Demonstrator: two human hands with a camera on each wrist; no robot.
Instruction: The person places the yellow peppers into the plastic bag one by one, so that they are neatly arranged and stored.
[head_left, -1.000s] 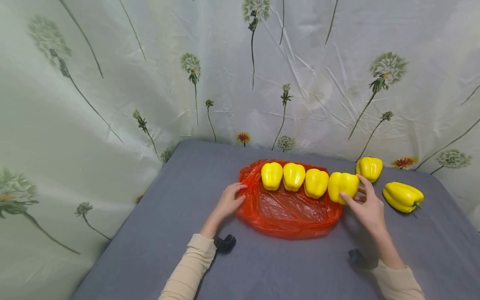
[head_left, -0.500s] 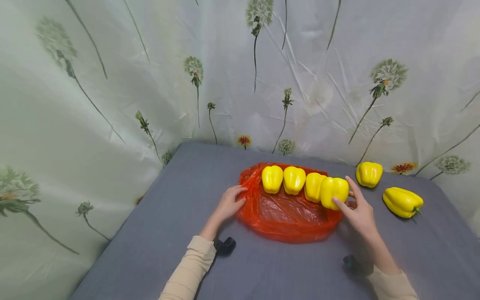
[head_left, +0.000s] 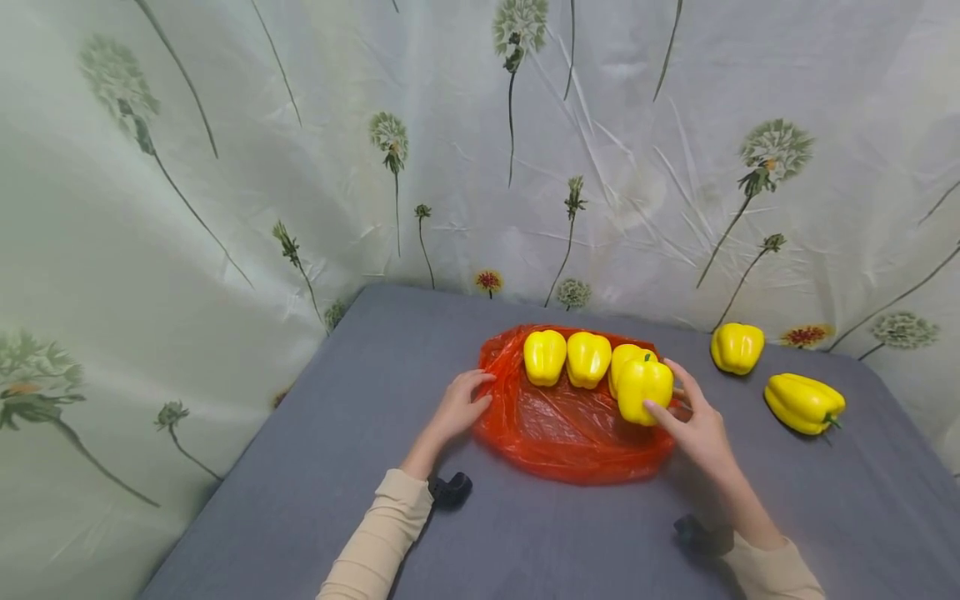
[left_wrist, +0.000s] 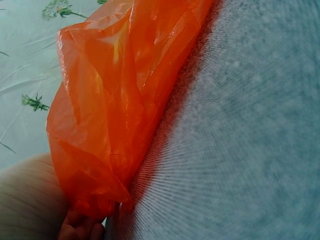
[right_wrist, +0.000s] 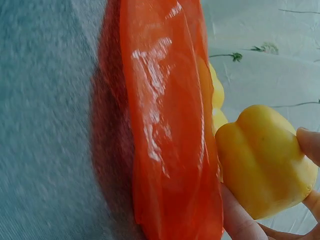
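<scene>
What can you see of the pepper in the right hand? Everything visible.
The held pepper is plain yellow and blocky, with rounded lobes, smooth glossy skin and a short green stem at the top in the head view. It looks whole. The right hand grips it between thumb and fingers, over the right part of the red bag, partly covering another pepper. Whether it touches that pepper or the bag is unclear.
</scene>
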